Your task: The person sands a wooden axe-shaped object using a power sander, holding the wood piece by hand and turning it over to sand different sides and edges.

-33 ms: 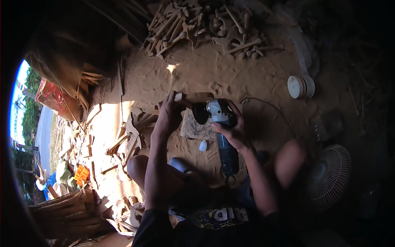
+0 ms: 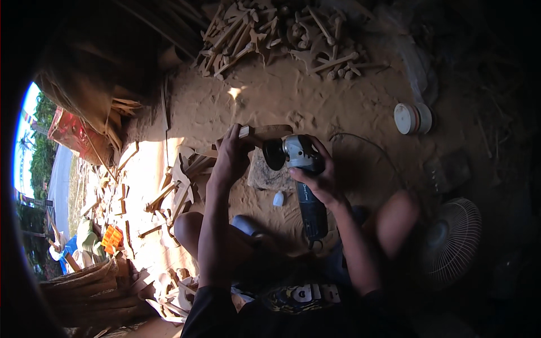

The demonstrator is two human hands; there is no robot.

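My left hand (image 2: 231,156) is closed round one end of a curved wooden piece (image 2: 273,132), whose pale end shows by the fingers. My right hand (image 2: 321,179) grips an angle grinder (image 2: 312,209) near its metal head, the dark body pointing back toward me. Its dark round disc (image 2: 274,154) is right at the near side of the wood; whether they touch I cannot tell. Below the disc, a rough block (image 2: 260,173) sits on the dusty ground. A small white plastic object (image 2: 278,198) lies just in front of that block.
Piled wooden pieces (image 2: 239,39) lie at the far side, with more (image 2: 186,177) to my left. A white round container (image 2: 407,119) stands at the right, above a fan (image 2: 453,239). The cord (image 2: 372,141) curves across the ground. An orange object (image 2: 112,239) lies far left.
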